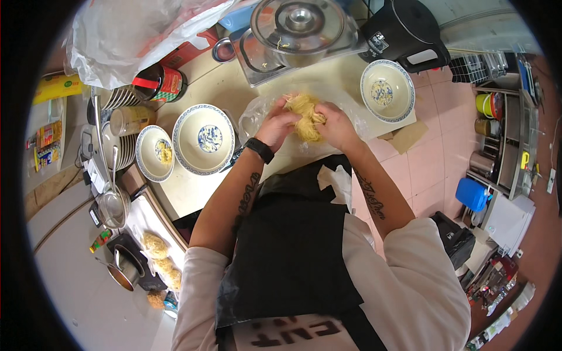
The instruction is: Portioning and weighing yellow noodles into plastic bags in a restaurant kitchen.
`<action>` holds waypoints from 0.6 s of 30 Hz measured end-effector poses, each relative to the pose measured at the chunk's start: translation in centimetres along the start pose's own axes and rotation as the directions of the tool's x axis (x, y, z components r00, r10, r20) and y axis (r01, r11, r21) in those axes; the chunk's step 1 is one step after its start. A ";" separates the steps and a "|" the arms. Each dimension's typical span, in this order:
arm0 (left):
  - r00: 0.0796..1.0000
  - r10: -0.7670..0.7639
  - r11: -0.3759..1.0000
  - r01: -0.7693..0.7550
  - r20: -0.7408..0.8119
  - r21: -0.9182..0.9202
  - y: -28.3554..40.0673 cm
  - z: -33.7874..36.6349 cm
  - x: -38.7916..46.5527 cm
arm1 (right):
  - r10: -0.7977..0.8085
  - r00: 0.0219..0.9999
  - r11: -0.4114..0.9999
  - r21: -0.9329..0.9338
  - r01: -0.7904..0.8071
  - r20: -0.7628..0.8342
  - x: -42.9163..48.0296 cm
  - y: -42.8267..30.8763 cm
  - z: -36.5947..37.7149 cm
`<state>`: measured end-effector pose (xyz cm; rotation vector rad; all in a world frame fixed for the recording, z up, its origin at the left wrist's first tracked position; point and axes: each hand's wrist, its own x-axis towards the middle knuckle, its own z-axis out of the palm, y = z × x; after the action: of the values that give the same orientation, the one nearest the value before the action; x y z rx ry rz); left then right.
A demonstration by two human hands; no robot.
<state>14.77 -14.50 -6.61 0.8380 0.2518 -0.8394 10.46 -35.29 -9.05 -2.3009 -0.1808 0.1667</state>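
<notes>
Both of my hands grip a bundle of thin yellow noodles (304,120) above a clear plastic bag (257,115) spread on the counter. My left hand (277,125) holds the bundle's left side, and my right hand (338,125) its right side. Left of the bag stands a large blue-and-white bowl (193,145) on what looks like a scale, mostly hidden. Beside it, a smaller patterned bowl (148,154) contains some yellow strands. Another patterned bowl (397,81) rests near the counter's right edge.
Behind the bag are a lidded metal pot (303,52) on a metal tray (263,74) and a black electric kettle (406,33). A dark sauce bottle (169,83), a lidded jar (127,120) and stacked plates (125,149) stand at the left. A large plastic bag (118,48) overhangs the back left.
</notes>
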 end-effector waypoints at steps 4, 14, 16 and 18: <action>0.996 0.080 0.974 -0.067 -0.049 0.217 -1.2 -0.3 0.4 | 0.054 0.992 0.982 0.174 -0.074 0.114 -0.5 0.2 0.4; 0.996 0.085 0.990 -0.083 -0.010 0.118 -1.7 -1.7 0.6 | 0.302 0.914 0.740 0.538 -0.404 0.271 0.2 0.0 0.3; 0.995 0.099 0.989 -0.096 -0.021 0.109 -1.6 -1.6 0.4 | 0.280 0.936 0.723 0.595 -0.352 0.215 -0.2 -0.3 0.6; 0.995 0.073 0.968 -0.053 -0.073 0.245 -1.5 -1.1 0.2 | 0.302 0.950 0.679 0.682 -0.273 0.080 -0.5 -0.4 1.1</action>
<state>13.92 -14.34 -8.22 1.1057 0.1951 -0.7864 9.74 -34.27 -9.46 -1.5585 0.2451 0.2947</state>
